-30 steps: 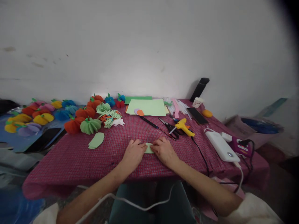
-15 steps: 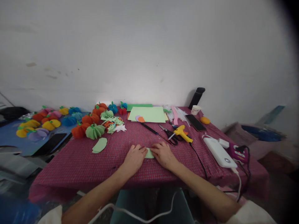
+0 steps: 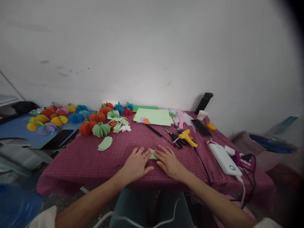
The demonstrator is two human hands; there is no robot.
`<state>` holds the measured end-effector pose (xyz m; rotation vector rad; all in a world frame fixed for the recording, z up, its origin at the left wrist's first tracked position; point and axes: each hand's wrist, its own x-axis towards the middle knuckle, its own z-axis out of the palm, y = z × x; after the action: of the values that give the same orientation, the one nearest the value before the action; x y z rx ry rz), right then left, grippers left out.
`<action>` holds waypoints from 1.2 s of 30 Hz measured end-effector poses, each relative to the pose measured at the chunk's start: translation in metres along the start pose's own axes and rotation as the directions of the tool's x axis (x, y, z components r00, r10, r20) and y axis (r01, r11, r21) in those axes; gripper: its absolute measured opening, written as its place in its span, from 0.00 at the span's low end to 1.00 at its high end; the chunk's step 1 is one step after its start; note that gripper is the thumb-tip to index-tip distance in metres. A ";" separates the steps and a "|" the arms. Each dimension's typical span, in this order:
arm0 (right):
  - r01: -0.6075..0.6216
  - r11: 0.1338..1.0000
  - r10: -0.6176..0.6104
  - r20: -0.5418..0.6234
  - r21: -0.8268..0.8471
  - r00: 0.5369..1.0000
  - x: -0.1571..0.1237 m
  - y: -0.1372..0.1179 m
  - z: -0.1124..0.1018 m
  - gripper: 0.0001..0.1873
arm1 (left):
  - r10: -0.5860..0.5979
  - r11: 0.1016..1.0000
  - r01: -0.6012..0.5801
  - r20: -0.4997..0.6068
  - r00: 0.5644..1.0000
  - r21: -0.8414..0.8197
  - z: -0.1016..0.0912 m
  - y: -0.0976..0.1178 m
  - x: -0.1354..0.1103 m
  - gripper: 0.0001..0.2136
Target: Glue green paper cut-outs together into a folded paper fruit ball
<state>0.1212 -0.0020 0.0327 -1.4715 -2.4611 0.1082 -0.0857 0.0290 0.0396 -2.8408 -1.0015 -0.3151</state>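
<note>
A small piece of light green paper (image 3: 153, 155) lies on the checked tablecloth in front of me, partly covered by fingers. My left hand (image 3: 137, 163) rests flat over its left end, fingers stretched and thumb apart. From the other side my right hand (image 3: 170, 162) lies flat on its right end with the fingers spread. Off to the left are some light green paper cutouts (image 3: 105, 143) stacked loosely. Just beyond my right hand lie black-handled scissors (image 3: 174, 136) and a yellow hot glue gun (image 3: 187, 137).
Paper pumpkins (image 3: 101, 129) in several colours and paper scraps (image 3: 121, 124) stand at the back left. Light green sheets (image 3: 154, 116) lie at the back. On the right are a phone (image 3: 201, 128), a paper cup (image 3: 202, 115), a white power bank (image 3: 224, 158) and a purple socket block (image 3: 243, 161) with cables.
My fingers have straightened and spread flatter over the green paper, and my left thumb has moved away from it toward me. The whole view has shifted slightly.
</note>
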 end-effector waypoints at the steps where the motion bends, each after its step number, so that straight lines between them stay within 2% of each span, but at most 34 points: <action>1: 0.017 1.000 -0.017 0.022 0.004 1.000 -0.003 -0.001 0.001 0.23 | -0.003 1.000 0.003 -0.002 1.000 -0.003 0.002 0.001 -0.001 0.27; 6: 0.067 0.998 -0.067 0.094 0.000 0.993 -0.007 -0.002 0.003 0.26 | -0.022 0.999 0.023 0.017 1.000 -0.040 0.009 0.004 -0.003 0.34; 15: 0.084 0.996 -0.085 0.116 0.013 0.990 -0.004 -0.003 -0.001 0.28 | 0.005 0.998 -0.002 0.044 0.999 -0.059 0.009 0.004 -0.008 0.38; 23: 0.091 0.994 -0.100 0.147 0.067 0.984 0.002 0.001 -0.005 0.30 | -0.008 0.989 0.017 0.065 0.998 -0.147 0.005 -0.004 -0.003 0.37; 31: 0.077 0.994 -0.088 0.158 0.075 0.984 0.002 0.006 0.006 0.37 | 0.000 0.984 0.016 0.087 0.996 -0.179 0.010 -0.008 -0.004 0.38; 36: 0.059 0.993 -0.074 0.143 0.104 0.987 0.008 0.009 -0.001 0.35 | -0.007 0.982 0.021 0.070 0.997 -0.188 0.005 -0.007 0.006 0.35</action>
<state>0.1249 0.0094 0.0332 -1.3838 -2.5760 0.3312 -0.0847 0.0393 0.0364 -3.0349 -1.0581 -0.3317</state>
